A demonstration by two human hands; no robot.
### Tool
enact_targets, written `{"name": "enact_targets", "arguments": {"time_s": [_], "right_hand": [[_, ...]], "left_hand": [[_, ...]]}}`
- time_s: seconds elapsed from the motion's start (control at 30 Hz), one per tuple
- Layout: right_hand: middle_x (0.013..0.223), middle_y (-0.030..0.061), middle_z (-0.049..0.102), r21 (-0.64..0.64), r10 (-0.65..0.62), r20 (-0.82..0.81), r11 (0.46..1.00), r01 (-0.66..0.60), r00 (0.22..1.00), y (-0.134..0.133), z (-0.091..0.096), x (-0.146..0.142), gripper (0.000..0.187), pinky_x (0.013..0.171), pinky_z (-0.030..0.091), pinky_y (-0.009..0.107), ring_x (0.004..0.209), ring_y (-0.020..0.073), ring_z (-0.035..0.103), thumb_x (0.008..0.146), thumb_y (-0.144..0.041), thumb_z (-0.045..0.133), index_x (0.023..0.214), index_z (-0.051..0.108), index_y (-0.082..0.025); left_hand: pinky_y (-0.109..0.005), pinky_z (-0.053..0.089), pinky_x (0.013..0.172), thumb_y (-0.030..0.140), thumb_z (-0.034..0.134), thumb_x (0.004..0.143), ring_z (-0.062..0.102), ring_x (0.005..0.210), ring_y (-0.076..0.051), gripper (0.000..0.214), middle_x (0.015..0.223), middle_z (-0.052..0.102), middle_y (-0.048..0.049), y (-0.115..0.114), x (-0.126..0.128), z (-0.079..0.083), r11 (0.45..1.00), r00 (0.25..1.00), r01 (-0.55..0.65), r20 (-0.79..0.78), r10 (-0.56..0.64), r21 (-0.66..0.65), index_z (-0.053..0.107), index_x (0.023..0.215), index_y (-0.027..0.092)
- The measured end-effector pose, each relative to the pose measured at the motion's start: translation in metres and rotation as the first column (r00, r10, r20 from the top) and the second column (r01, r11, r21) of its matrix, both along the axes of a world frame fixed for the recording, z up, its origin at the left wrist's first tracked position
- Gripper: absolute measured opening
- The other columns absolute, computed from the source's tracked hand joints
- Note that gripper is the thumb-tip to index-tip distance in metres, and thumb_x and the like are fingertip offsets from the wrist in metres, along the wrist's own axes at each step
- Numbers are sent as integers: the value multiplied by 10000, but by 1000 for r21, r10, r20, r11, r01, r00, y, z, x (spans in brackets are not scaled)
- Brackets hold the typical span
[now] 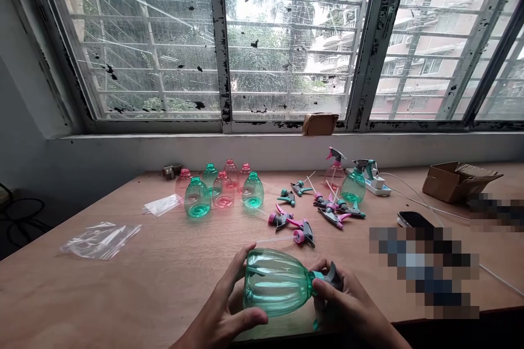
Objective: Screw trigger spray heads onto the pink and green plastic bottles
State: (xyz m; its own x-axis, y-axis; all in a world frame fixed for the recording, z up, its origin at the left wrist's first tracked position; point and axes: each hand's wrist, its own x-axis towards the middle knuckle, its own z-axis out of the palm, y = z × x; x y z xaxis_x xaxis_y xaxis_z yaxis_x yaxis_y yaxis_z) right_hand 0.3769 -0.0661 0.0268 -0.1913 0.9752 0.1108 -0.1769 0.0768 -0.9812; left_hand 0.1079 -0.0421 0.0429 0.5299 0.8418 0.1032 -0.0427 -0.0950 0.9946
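A green transparent spray bottle (278,282) lies on its side near the front edge of the wooden table (164,278). My left hand (223,311) wraps around the bottle's base, thumb below and fingers above. My right hand (347,305) pinches the grey and green trigger head (331,276) at the bottle's neck. Several loose trigger heads (305,218) in pink, green and grey lie scattered just beyond, some with thin white dip tubes.
Several empty green and pink bottles (221,190) stand at the back. Two assembled spray bottles (352,180) stand right of them, near a white power strip (379,185). Clear plastic bags (100,240) lie left. A phone (413,220) and cardboard box (456,180) sit right.
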Motion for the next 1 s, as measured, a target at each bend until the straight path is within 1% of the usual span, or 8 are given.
{"name": "enact_targets", "arguments": {"time_s": [0.17,0.3,0.43,0.57,0.7,0.8,0.9,1.0], "right_hand": [[555,-61,594,-85,-13,-43,996,9,999,-2,2,0,368,460,442,207,456,103,543,811,-489,775,862,606,-166],[491,-65,592,-135,-24,-38,991,18,999,1,-4,-1,419,400,408,192,390,94,506,788,-552,762,827,596,-170],[443,-61,619,-164,-2,-41,986,-4,999,5,-7,-1,419,393,383,185,353,108,544,799,-564,750,841,597,-176],[611,42,738,-260,15,-307,960,-99,951,8,-3,4,586,542,505,270,529,178,674,813,-739,598,844,685,-161],[857,126,794,-74,91,-451,988,-138,888,6,-9,9,781,813,547,456,884,323,710,752,-887,434,887,806,-213],[1166,61,743,44,23,-239,999,-13,971,-2,-19,1,476,906,520,511,1026,348,687,756,-681,695,1132,750,-396],[1451,59,536,314,-134,70,943,106,989,-11,-23,-16,652,1004,475,525,1286,406,527,726,-638,745,1329,620,-426],[1495,66,462,443,-241,142,883,156,960,-11,-20,-30,746,1000,494,493,1385,422,403,705,-603,793,1384,552,-411]], "left_hand": [[-485,262,1218,507,830,740,390,1432,-364,794,1533,444,-37,-2,-1,0,986,996,-47,-67,58,161,448,1429,407],[-478,216,1231,526,841,713,279,1476,-373,718,1545,396,-10,-3,0,-3,970,986,-95,-109,122,225,536,1356,424],[-441,388,1142,546,835,713,449,1379,-367,737,1481,448,-53,-1,4,-4,990,998,-30,-42,36,138,505,1357,403],[-437,458,1065,607,734,795,497,1351,-363,778,1468,483,-105,2,6,-4,997,999,-31,-6,31,64,345,1427,372],[-486,343,1152,671,577,872,447,1391,-360,750,1506,473,-139,4,6,1,983,995,-21,-97,39,182,301,1461,296],[-489,350,1150,632,491,940,471,1376,-351,658,1480,528,-146,4,7,8,971,980,42,-198,5,236,359,1460,251],[-467,440,1089,547,514,971,581,1279,-326,581,1391,624,-131,4,9,12,972,974,61,-228,-8,225,368,1453,257],[-428,481,1061,439,575,974,613,1241,-302,467,1396,617,-110,2,11,9,964,960,37,-277,38,263,443,1389,270]]}}
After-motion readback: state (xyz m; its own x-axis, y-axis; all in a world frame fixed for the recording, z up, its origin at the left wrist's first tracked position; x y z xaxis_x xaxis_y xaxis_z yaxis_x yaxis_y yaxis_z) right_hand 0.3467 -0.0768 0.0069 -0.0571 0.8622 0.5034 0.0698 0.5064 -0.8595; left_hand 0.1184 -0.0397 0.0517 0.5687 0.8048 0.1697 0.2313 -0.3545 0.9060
